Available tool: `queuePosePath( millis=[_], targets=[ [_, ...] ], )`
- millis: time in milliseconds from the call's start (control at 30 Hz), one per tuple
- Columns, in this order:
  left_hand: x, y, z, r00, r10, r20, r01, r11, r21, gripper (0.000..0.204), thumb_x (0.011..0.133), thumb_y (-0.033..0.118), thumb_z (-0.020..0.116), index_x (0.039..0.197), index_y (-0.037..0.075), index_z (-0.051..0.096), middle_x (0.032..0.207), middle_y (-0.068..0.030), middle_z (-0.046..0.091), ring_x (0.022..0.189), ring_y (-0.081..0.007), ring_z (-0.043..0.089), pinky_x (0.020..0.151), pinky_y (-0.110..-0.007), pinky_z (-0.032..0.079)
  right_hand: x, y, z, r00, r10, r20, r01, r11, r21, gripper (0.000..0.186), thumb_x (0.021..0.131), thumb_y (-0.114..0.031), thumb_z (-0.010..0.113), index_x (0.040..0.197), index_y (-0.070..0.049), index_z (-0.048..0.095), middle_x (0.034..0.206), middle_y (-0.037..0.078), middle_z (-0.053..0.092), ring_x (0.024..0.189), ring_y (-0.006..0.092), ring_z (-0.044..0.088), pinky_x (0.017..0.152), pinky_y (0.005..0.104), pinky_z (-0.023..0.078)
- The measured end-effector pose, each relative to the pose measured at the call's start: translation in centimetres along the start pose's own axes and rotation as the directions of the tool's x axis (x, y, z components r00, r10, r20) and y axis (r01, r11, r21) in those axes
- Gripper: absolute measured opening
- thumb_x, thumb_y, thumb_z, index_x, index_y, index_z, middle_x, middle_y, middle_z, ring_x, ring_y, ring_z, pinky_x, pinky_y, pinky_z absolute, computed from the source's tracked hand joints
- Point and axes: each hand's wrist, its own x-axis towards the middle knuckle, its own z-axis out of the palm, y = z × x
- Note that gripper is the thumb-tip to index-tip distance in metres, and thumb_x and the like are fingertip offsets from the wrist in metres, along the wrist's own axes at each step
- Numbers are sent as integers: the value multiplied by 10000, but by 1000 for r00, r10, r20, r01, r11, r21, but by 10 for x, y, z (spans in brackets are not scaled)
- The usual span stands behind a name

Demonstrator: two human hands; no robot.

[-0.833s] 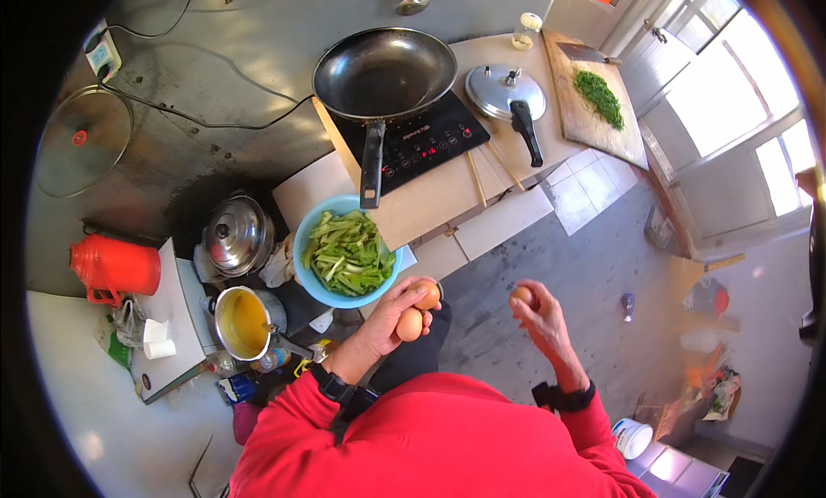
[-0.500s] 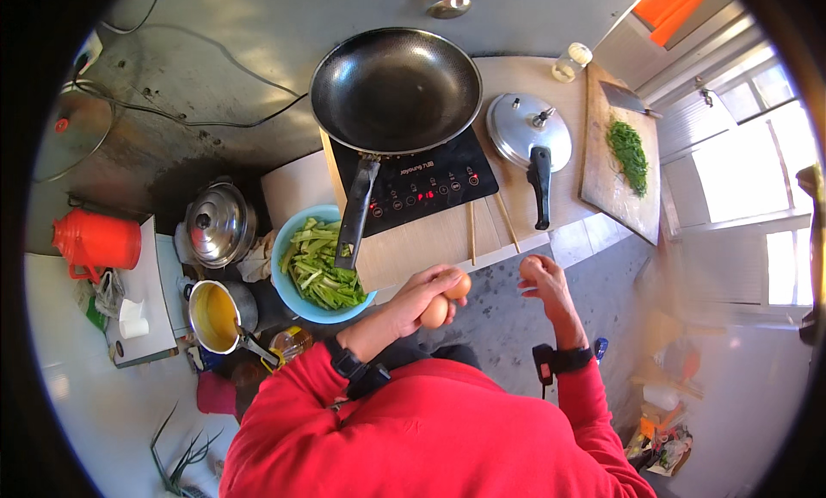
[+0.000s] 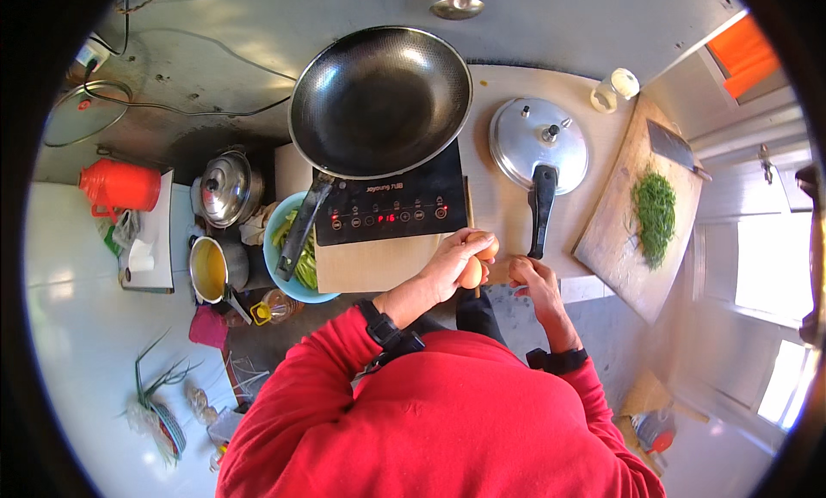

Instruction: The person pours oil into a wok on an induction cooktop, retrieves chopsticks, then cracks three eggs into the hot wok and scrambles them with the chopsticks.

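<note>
My left hand point(image 3: 460, 261) is closed around two brown eggs point(image 3: 471, 272), just below the induction cooker point(image 3: 396, 205) with its red display lit. My right hand point(image 3: 533, 281) has its fingers curled at the counter's front edge, just below the black handle of a pressure-cooker lid point(image 3: 538, 141); what it holds, if anything, is hidden. A large black wok point(image 3: 379, 102) sits on the cooker, its handle toward the lower left. A wooden chopstick point(image 3: 467, 205) lies beside the cooker, partly behind my left hand.
A cutting board point(image 3: 607, 240) at right holds chopped greens point(image 3: 654, 218) and a cleaver point(image 3: 671, 145). A blue bowl of greens point(image 3: 284, 235), a steel pot point(image 3: 228, 188), a pot of yellow liquid point(image 3: 209, 266) and a red flask point(image 3: 120, 188) stand left. A glass jar point(image 3: 611, 93) stands behind.
The view has shifted closer to the counter. Both hands have moved up toward its front edge; the left still holds two eggs, while the egg earlier in my right fingers is no longer clearly visible.
</note>
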Motion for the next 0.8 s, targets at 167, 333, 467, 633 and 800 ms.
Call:
queuePosePath(
  millis=[167,333,467,633,800],
  targets=[
    [44,-10,31,980,89,-181,-88,996,15,343,920,293,710,1137,75,560,891,-101,618,593,-165,611,523,-306,533,24,-14,-47,998,0,67,1,1000,-18,482,920,-366,622,1221,11,629,950,69,670,724,138,640,585,266,499],
    [85,-8,47,943,244,-227,-171,938,301,364,895,268,732,1130,51,558,856,-86,632,601,-152,608,516,-312,513,43,-25,-75,1000,-19,-10,19,1000,-1,465,924,-378,614,1202,-7,637,970,74,666,711,144,641,588,265,498],
    [112,-2,46,898,394,-197,-133,670,731,409,867,278,750,1146,51,556,867,-123,661,621,-191,636,571,-356,532,42,-35,-90,1000,8,-8,-9,999,-48,437,926,-386,612,1177,-29,629,960,68,651,723,139,635,612,262,498],
    [135,-4,54,758,652,19,-139,133,981,414,845,250,732,1174,83,543,962,-197,654,757,-335,680,664,-451,553,29,-42,-92,999,-18,31,24,984,-174,406,947,-377,584,1183,-47,608,946,64,639,743,145,629,616,263,492],
    [140,-9,54,713,668,213,-130,-172,977,401,830,226,708,1160,102,518,1016,-184,590,920,-380,647,678,-471,565,18,-49,-81,997,-55,48,64,971,-230,387,947,-336,597,1184,-30,604,936,77,645,737,155,643,597,265,498]
  ],
)
